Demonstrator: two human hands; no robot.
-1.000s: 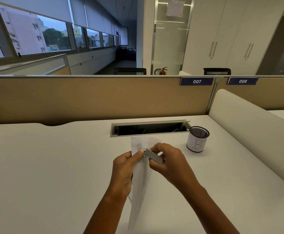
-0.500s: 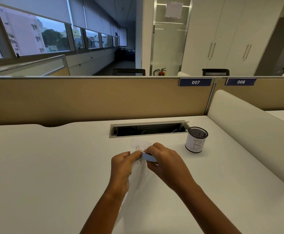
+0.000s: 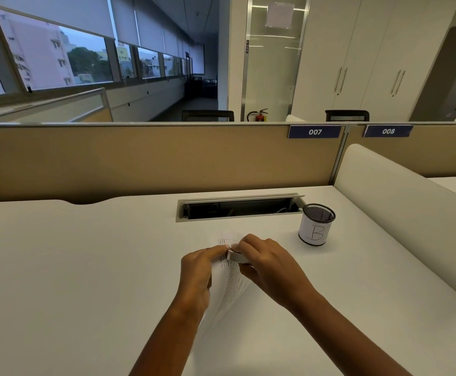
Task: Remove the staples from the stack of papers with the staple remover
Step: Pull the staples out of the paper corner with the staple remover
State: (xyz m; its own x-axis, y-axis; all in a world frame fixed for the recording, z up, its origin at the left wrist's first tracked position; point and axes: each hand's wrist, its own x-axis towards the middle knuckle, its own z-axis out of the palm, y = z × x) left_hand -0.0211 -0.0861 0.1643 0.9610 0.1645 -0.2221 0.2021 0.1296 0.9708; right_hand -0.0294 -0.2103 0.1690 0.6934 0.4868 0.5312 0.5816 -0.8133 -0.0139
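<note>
A thin stack of printed papers [image 3: 230, 289] hangs between my two hands above the white desk [image 3: 85, 267], its top corner raised and the rest drooping toward me. My left hand [image 3: 197, 270] pinches the papers near that top corner. My right hand [image 3: 269, 263] grips a small silver metal staple remover [image 3: 236, 256], whose tip presses against the paper right beside my left thumb. The staples themselves are too small to make out.
A black mesh cup [image 3: 315, 227] wrapped in white paper marked "B" stands to the right, beyond my right hand. An open cable slot [image 3: 240, 207] runs along the desk's back. A tan partition [image 3: 153, 158] closes off the rear, and a white divider [image 3: 397, 213] the right side.
The papers have dropped lower and lean flatter toward the desk. My right hand has turned the staple remover, and its tip has slid closer to my left thumb.
</note>
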